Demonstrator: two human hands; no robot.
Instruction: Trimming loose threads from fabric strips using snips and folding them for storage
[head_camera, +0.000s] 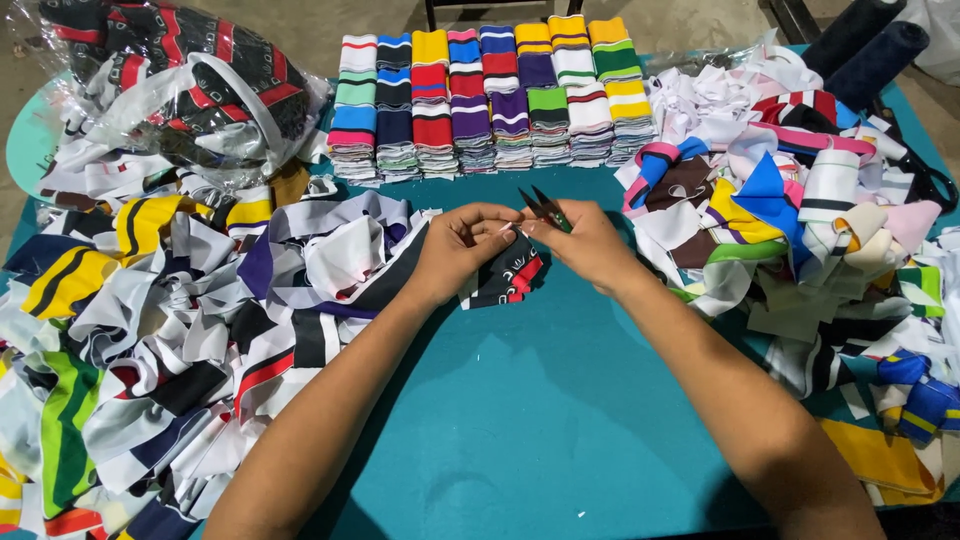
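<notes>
Two hands meet near the middle of the teal tabletop (540, 420). The left hand (462, 240) pinches the edge of a small dark fabric piece (505, 278) (black with red and white markings), which hangs from the fingers down onto the tabletop. The right hand (585, 243) is clenched around a pair of thread snips (545, 208), blades pointing up and away. Loose fabric scraps (170, 320) heap to the left, another scrap pile (800, 210) lies to the right, and folded striped ribbing stacks (490, 95) line the far edge.
</notes>
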